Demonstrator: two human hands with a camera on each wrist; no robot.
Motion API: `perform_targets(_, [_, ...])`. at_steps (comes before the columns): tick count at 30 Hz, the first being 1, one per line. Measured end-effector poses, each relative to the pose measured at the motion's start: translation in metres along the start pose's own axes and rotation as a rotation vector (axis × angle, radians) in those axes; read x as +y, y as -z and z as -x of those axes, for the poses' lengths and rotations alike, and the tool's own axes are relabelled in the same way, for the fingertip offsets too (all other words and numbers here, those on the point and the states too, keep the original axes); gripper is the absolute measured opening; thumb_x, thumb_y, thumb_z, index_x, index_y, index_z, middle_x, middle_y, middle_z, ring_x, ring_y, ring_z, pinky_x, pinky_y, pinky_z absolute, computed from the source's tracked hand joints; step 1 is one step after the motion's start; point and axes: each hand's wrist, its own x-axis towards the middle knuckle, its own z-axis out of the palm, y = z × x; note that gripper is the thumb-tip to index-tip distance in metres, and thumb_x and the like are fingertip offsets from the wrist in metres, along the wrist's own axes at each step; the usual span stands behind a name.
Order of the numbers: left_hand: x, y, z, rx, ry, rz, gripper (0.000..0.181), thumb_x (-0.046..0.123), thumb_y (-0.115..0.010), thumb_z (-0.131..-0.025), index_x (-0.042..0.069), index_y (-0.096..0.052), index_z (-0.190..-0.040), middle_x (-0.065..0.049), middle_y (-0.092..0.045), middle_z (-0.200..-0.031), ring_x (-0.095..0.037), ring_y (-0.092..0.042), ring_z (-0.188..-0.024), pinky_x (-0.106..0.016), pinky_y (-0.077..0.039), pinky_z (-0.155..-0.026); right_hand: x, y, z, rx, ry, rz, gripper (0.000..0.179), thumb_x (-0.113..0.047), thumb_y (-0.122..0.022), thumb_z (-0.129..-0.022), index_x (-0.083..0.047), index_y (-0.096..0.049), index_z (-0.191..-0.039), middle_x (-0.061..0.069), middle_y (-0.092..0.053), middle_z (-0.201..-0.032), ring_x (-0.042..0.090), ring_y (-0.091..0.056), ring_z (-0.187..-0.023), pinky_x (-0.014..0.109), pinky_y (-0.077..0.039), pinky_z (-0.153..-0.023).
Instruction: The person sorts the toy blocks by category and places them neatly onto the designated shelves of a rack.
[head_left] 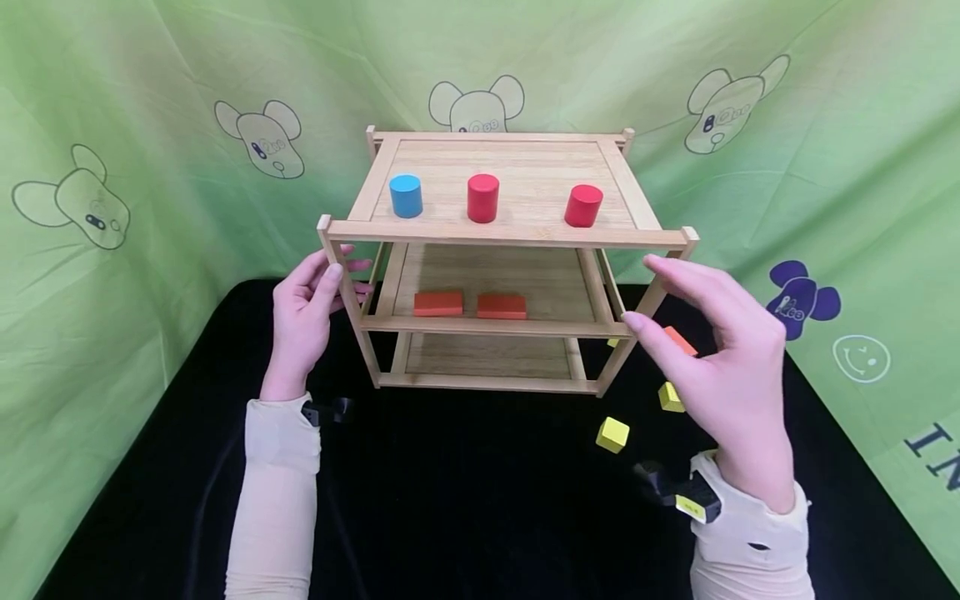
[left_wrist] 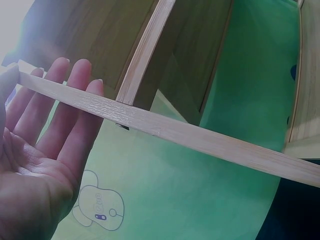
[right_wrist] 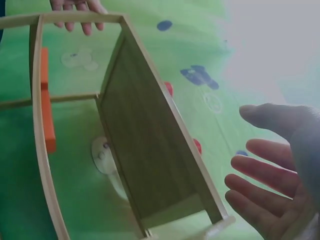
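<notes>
A green cloth (head_left: 585,50) printed with cartoon animal heads hangs behind and at both sides of a black cloth (head_left: 480,500). At left, the left hand (head_left: 300,312) is at the front left post of a three-tier wooden rack (head_left: 487,234), its thumb in front and its fairly straight, spread fingers behind; whether it presses on the wood I cannot tell. The rack stands on the black cloth, between the hands. Its top tier bears, left to right, a blue cylinder (head_left: 406,197) and two red cylinders (head_left: 483,198); its middle tier, two orange blocks (head_left: 438,304) side by side. A yellow cube (head_left: 613,435) lies in front of the rack's right corner. The right hand (head_left: 723,358) is spread, thumb and fingers wide apart, beside the right post and clear of it. Next to this hand lie another yellow cube (head_left: 670,397) and a partly hidden orange piece (head_left: 678,340).
</notes>
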Motion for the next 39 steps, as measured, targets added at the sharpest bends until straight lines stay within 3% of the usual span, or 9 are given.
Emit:
perform_targets(8, [0.0,-0.002,-0.001,0.015,0.004,0.011,0.029,0.014,-0.055,-0.106,-0.002,-0.065,-0.129,-0.017,-0.073,-0.111,-0.031,-0.074,-0.084,-0.04,-0.062,-0.078,0.002,0.012,-0.001,0.095,-0.047,-0.062,0.042,0.011,-0.077,-0.08,0.01,-0.069,-0.121,0.022,-0.069,-0.12,0.017,-0.067,-0.107,0.027,-0.051,-0.099])
perform_targets(17, [0.001,0.0,0.0,-0.001,0.001,-0.018,0.029,0.016,-0.055,-0.107,0.001,-0.066,-0.13,-0.018,-0.072,-0.113,-0.033,-0.074,-0.086,-0.038,-0.061,-0.081,0.007,0.022,0.001,0.158,-0.115,-0.052,0.041,0.008,-0.078,-0.082,0.01,-0.069,-0.122,0.019,-0.07,-0.121,0.019,-0.065,-0.113,0.029,-0.048,-0.103])
perform_targets(33, [0.0,0.0,0.0,0.01,0.0,0.006,0.03,0.014,-0.054,-0.107,-0.003,-0.065,-0.129,-0.017,-0.073,-0.111,-0.035,-0.074,-0.087,-0.04,-0.062,-0.08,0.051,0.048,0.01,0.243,-0.19,0.055,0.045,0.003,-0.084,-0.08,0.002,-0.072,-0.123,0.014,-0.07,-0.123,0.015,-0.067,-0.111,0.026,-0.048,-0.102])
perform_targets(39, [0.002,-0.002,0.001,0.016,-0.004,-0.002,0.03,0.013,-0.054,-0.107,-0.004,-0.064,-0.13,-0.015,-0.074,-0.11,-0.036,-0.073,-0.086,-0.04,-0.062,-0.079,0.056,0.05,0.011,0.249,-0.262,0.087,0.044,0.001,-0.083,-0.082,0.0,-0.072,-0.125,0.011,-0.07,-0.124,0.011,-0.066,-0.11,0.025,-0.047,-0.103])
